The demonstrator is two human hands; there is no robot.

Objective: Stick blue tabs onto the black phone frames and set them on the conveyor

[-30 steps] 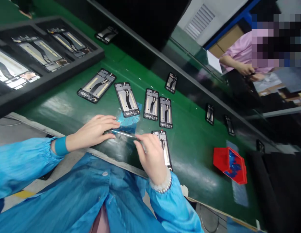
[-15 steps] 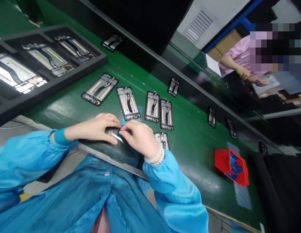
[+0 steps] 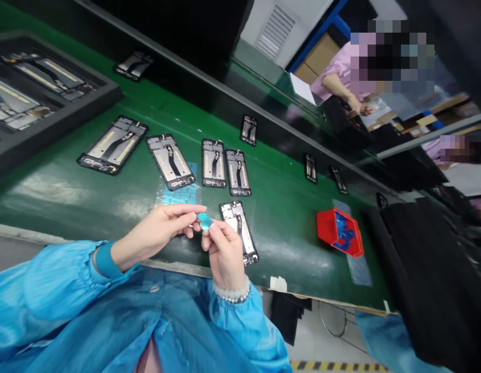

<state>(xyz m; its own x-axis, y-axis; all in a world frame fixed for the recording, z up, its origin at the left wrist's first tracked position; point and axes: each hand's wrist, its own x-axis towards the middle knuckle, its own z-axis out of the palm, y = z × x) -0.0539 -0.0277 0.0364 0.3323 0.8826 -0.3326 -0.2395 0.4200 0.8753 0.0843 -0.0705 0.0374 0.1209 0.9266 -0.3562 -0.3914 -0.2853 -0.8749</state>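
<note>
1. A green workbench (image 3: 287,228) is bearing phone frames (image 3: 214,163).
2. A black tray (image 3: 69,123) is resting on its left.
3. The left hand (image 3: 162,229) and right hand (image 3: 227,249) are pinching a blue film piece (image 3: 205,222) between fingertips.
4. That piece is hanging above the workbench, left of the nearest phone frame.

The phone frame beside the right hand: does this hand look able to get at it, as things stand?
Probably yes: the phone frame lies beside the right hand with nothing seen between, though that hand holds a small blue piece.
</note>
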